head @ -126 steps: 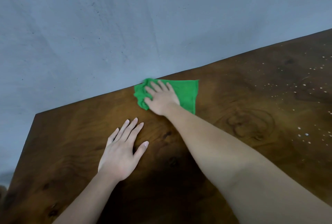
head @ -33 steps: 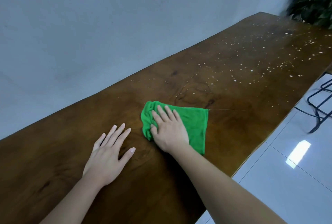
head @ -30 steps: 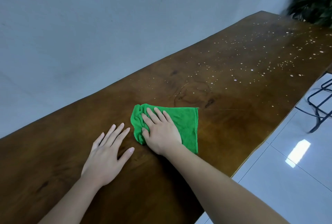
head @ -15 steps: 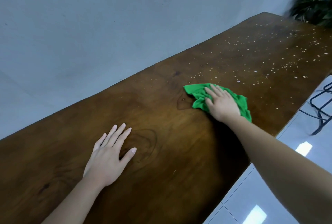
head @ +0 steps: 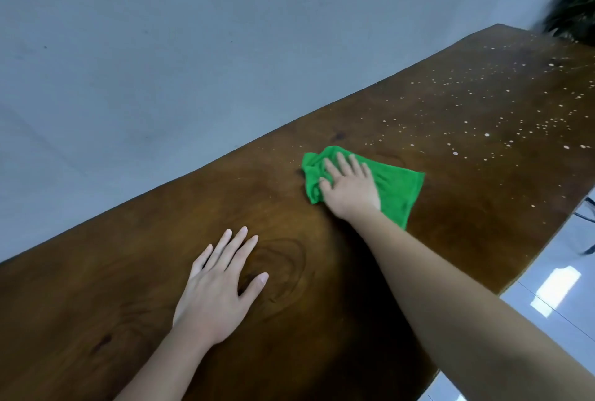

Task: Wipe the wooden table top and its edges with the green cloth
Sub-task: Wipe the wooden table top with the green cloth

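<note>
- Head view: the right hand lies palm down on the cloth, arm stretched out straight from the near right corner across the table.
- Its fingers are spread and almost flat, pointing to the far left; they press the cloth down without closing round it, and the thumb sits at the bunched left edge.
- The cloth lies flat on the table top, between the far and near edges, its right part spread out past the hand to a corner.
- The left hand rests palm down on bare wood, near and to the left, well apart from the cloth; fingers straight and slightly fanned, thumb out to the right, holding nothing.
- White specks dot the wood to the far right of the cloth.
- A grey wall runs behind the far edge; pale floor tiles show at the right.
</note>
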